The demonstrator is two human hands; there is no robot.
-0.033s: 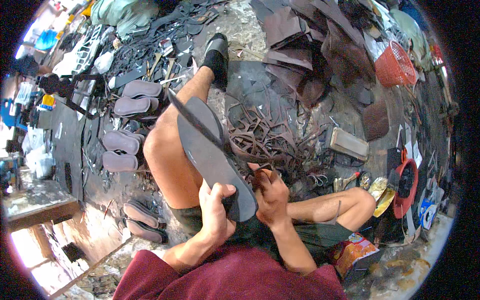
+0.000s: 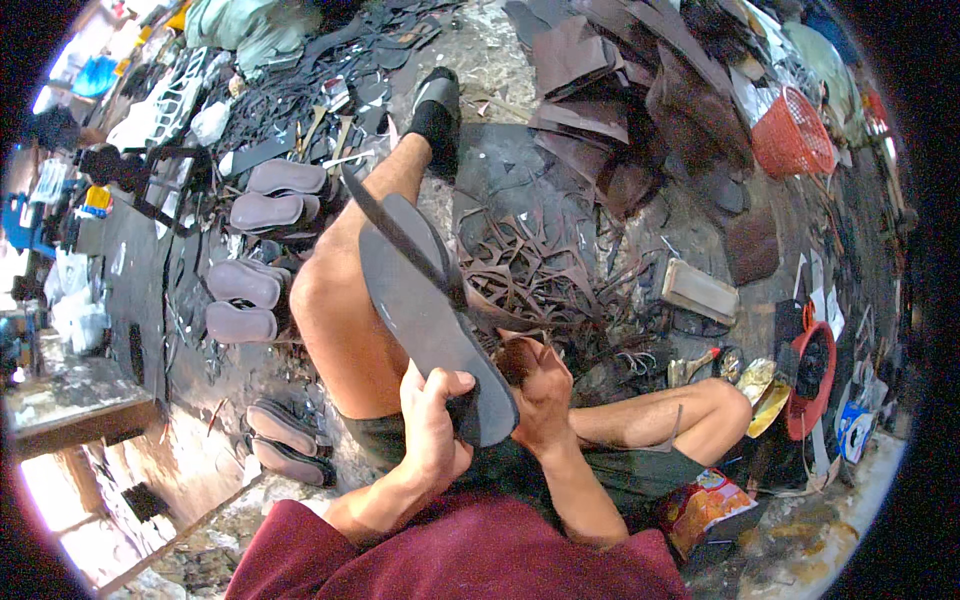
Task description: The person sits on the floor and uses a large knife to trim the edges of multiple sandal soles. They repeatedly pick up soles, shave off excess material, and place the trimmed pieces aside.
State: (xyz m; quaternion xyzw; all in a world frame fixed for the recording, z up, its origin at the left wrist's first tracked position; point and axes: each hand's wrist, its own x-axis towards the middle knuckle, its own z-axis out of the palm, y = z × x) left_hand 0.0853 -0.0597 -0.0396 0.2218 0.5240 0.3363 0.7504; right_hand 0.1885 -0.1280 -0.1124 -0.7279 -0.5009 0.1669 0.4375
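In front of me a dark grey sandal sole (image 2: 415,310) is tilted, its heel end toward my body. My left hand (image 2: 432,415) grips that heel end, thumb flat on the upper face. A dark strap (image 2: 395,235) crosses the sole's far part, one end sticking out free at the upper left. My right hand (image 2: 545,398) is closed beside the sole's right edge, fingers curled; what they hold is hidden. Above it a dark strip (image 2: 540,322) reaches right over a pile of brown cut straps (image 2: 530,255).
On the left are several grey soles (image 2: 245,283) and a finished-looking pair of sandals (image 2: 288,440). Brown sheets (image 2: 585,120) are heaped at the far right, near a red basket (image 2: 793,135). A pale block (image 2: 700,290) and a red-rimmed tub (image 2: 825,385) lie at right.
My right hand has shifted slightly left, and the dark strip above it now shows stretching rightward. My left hand and the sole have barely moved.
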